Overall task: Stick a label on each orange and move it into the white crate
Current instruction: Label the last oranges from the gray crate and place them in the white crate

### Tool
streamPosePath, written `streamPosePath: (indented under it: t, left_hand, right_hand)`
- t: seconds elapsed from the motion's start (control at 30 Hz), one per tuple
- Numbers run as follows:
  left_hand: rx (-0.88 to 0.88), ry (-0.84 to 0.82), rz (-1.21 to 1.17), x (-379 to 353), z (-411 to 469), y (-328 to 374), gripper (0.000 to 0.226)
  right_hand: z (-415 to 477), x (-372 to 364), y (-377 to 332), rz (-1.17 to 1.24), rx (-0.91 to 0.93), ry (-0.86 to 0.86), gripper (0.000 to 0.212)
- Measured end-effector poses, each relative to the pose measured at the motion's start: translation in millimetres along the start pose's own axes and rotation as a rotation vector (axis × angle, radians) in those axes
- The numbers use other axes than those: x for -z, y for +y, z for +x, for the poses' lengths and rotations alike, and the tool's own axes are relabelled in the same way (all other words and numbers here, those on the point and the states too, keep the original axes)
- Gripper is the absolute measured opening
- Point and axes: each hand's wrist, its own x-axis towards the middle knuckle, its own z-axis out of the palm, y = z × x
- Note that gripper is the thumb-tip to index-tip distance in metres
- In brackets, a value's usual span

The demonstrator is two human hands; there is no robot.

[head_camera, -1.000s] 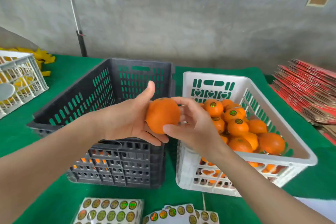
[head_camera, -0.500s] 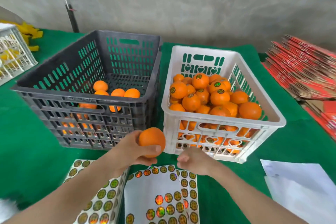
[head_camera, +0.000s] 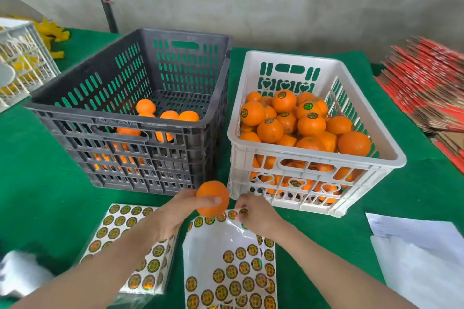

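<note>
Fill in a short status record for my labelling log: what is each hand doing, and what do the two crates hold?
left hand: holds an orange above the sticker sheet; no label on its visible side
right hand: pinches a label at that sheet's top edge
white crate: heaped with oranges, many labelled
dark crate: a few oranges, no labels visible
step: held orange not yet labelled

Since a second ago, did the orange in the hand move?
Yes. The orange in the left hand came down and nearer, from beside the rim of the white crate to before its front wall.
</note>
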Motion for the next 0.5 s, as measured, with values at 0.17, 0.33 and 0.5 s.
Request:
streamPosePath:
  t: [0.17, 0.33, 0.5]
  left_hand:
    - [0.051, -0.338, 0.271, 1, -1, 18, 0.061]
    - [-0.036, -0.395, 0.143, -9, 14, 17, 0.105]
    - [-0.024, -0.387, -0.248, -4, 26, 6, 0.107]
  right_hand:
    - [-11, 25, 3, 0.387, -0.002, 0.073, 0.011]
    - [-22, 33, 1, 0.559, -0.096, 0.253, 0.021]
    - [-56, 33, 1, 0.271, 0.145, 0.591, 0.028]
